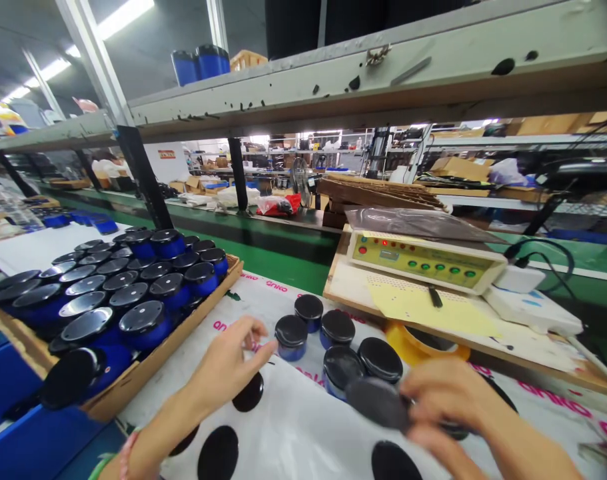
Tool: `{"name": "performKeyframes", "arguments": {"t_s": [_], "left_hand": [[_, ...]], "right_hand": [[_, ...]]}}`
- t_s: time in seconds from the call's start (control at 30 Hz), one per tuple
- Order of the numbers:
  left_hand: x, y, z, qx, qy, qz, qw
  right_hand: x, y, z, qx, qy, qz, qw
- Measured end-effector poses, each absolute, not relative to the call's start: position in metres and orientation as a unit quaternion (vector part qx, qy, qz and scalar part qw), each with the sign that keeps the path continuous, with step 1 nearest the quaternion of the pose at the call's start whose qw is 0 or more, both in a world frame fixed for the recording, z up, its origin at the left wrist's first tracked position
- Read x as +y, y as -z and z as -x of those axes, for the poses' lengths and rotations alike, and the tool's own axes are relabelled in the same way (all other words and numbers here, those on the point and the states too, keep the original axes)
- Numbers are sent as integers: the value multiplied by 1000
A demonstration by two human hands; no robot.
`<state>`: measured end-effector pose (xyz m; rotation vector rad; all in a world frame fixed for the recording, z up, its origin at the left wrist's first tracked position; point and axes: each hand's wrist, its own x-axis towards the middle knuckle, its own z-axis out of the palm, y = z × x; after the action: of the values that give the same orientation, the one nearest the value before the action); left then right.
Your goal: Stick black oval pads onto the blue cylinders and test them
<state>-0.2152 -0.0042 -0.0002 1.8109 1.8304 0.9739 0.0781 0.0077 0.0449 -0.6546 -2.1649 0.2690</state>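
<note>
The right hand (448, 397) pinches a blurred black disc (376, 402) by its rim, over the near part of the tabletop (176, 353) — probably thin and light, best taken at the edge. The left hand (228, 360) curls at the white sheet (303, 427), likely floppy and slick; whether it grips, I cannot tell. Blue canisters (342, 367) stand beyond.

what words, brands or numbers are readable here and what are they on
"anko", repeated in pink on the white table covering
Box with lights: panel labels too small to read
Yellow sheet: rows of marks, too small to read
White board at the back: red lettering, too blurred to read
</note>
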Motion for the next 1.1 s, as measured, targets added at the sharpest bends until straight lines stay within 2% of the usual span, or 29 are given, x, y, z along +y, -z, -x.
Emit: {"name": "performKeyframes", "arguments": {"t_s": [0.1, 0.23, 0.33, 0.47, 0.7, 1.1], "left_hand": [[35, 5, 216, 616, -381, -648, 234], [78, 20, 226, 566, -333, -673, 342], [95, 24, 229, 535, -310, -688, 380], [109, 26, 215, 487, -324, -727, 361], [110, 36, 198, 477, -386, -709, 348], [107, 37, 200, 481, -392, -698, 358]], "right_hand": [[55, -45, -53, -797, -210, 356, 441], [119, -40, -17, -735, -314, 418, 432], [157, -31, 6, -739, -298, 426, 430], [180, -12, 23, -752, -280, 426, 418], [159, 3, 16, -792, -270, 403, 371], [155, 11, 17, -837, -195, 386, 336]]}}
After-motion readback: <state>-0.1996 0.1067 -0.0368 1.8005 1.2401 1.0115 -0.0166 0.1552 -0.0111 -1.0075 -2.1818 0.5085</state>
